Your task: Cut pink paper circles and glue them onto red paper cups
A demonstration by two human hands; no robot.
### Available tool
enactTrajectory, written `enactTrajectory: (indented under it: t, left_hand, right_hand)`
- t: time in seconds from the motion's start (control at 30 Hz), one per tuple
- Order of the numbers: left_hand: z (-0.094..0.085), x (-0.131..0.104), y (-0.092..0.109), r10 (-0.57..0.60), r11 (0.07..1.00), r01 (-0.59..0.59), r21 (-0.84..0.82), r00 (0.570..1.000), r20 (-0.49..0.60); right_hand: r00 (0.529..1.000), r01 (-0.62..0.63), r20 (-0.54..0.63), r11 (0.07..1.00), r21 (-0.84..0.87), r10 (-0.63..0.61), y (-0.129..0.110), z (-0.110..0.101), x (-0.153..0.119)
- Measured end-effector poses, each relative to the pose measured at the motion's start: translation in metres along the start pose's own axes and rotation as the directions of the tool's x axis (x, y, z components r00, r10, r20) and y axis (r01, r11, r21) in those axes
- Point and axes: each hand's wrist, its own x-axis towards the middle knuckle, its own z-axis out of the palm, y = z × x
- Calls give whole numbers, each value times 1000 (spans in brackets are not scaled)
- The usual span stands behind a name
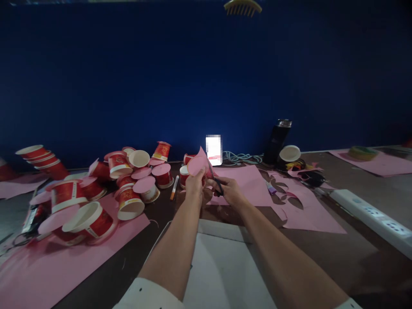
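Shows left hand [194, 185] clamped on a piece of pink paper [197, 164], held above the worktop [347, 244]. Shows right hand [233, 191] closed around the handles of scissors [220, 187], with the paper at 10 o'clock from them; cannot tell whether blades touch its edge. Includes, about the hands: a marker [174, 188] near at 9 o'clock, with paper cups [162, 176] farther out, some bearing pink discs [144, 185]; a lit screen [213, 150] at 12; a black flask [276, 142] at 2; a flat pink sheet [255, 185] at 3; a power strip [370, 216] between 3 and 4.
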Motion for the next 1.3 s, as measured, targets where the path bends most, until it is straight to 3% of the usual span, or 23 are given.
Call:
enactTrajectory:
  t: [1.3]
  left_hand:
    - [1, -6, 13, -26, 995, 26, -96, 1000, 0]
  right_hand:
    - [1000, 7, 15, 1000, -5, -7, 2, -2, 1]
